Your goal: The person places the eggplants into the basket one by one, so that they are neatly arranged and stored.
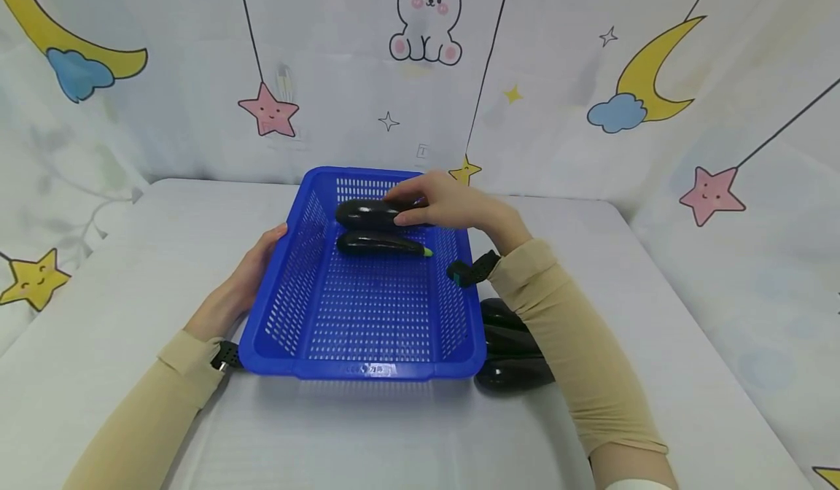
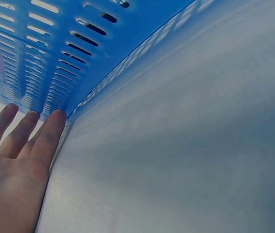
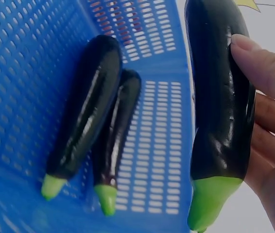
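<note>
A dark purple eggplant (image 3: 220,92) with a green stem end is gripped in my right hand (image 1: 446,200), over the far part of a blue perforated basket (image 1: 367,370). Thumb and fingers lie on opposite sides of it. Inside the basket, the right wrist view shows two more eggplants side by side, a thicker one (image 3: 86,107) and a slimmer one (image 3: 118,131). My left hand (image 1: 252,267) touches the basket's left side from outside. Its fingers (image 2: 50,141) are fairly straight against the plastic in the left wrist view; the thumb is hidden there.
Several eggplants (image 1: 515,375) lie on the white table (image 1: 394,439) to the right of the basket, partly hidden by my right forearm. A white curtain (image 1: 328,52) with cartoon prints hangs behind the table. Dark straps sit on both wrists.
</note>
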`<state>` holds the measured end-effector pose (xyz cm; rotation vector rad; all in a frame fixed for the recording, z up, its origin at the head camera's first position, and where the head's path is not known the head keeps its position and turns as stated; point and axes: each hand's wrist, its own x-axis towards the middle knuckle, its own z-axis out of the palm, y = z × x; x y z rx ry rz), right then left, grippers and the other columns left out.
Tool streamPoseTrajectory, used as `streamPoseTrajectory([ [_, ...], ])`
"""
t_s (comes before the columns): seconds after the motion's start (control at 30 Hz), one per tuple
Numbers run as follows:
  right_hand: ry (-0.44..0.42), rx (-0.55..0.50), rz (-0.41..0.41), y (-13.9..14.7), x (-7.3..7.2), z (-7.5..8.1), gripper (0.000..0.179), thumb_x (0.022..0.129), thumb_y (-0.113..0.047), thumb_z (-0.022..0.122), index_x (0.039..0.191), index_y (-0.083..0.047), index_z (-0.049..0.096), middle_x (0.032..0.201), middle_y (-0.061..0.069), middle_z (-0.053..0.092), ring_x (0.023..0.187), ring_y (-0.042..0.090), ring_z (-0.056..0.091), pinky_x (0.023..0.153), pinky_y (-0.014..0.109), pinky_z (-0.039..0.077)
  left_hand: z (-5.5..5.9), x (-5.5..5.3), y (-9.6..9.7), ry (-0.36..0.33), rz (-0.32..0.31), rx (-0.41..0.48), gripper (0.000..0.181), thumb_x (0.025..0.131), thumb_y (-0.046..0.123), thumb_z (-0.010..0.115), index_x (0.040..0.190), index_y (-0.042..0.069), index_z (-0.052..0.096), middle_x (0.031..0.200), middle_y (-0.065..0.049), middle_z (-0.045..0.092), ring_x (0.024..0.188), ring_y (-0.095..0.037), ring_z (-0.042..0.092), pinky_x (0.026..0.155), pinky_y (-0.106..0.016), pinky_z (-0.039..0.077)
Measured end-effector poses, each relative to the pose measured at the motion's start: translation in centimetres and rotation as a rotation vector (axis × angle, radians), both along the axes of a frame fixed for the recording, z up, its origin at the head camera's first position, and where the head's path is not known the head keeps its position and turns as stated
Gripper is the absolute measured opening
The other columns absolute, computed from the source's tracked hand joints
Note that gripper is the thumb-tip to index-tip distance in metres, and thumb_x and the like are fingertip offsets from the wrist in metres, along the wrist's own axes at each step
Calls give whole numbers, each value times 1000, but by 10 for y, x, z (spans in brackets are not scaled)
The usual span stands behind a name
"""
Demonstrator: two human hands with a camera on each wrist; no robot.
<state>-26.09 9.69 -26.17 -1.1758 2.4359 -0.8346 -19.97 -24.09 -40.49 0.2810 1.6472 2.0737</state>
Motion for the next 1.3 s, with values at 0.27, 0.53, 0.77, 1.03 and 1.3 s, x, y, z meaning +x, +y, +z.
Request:
streamPoseTrajectory([
  [0.27,32,67,11,-20,-5,-17,36,98,-17,66,133,-7,63,126,7,68,112,18,63,100,34,50,-3,0,0,-4,-25,46,59,102,59,31,147,20,30,123,-2,61,102,-14,64,82,-31,56],
  [0.53,10,77,20,-30,-9,-34,38,96,-20,69,131,-5,64,123,8,69,107,19,63,101,35,48,-1,-1,4,0,-7,-38,81,101,62,28,160,13,4,137,-6,45,113,-17,59,91,-35,53],
  [0.77,-47,65,4,-33,-7,-40,37,94,-20,71,129,-7,66,118,5,71,105,16,66,99,33,50,1,-1,2,-1,-15,-7,80,101,62,30,159,12,8,131,-5,53,110,-17,62,88,-35,54],
  [1.03,-117,115,11,-36,-8,-54,38,91,-22,76,126,-9,67,115,2,72,102,12,68,95,29,52,1,-2,0,1,-15,-3,78,101,61,30,158,12,10,129,-1,54,109,-16,62,88,-35,54],
  [1.3,-148,149,-9,-36,-10,-64,37,89,-18,78,123,-7,68,114,4,73,103,13,68,94,29,52,0,-1,-1,3,-25,51,59,102,58,31,147,19,31,120,-2,63,100,-15,67,80,-32,57],
])
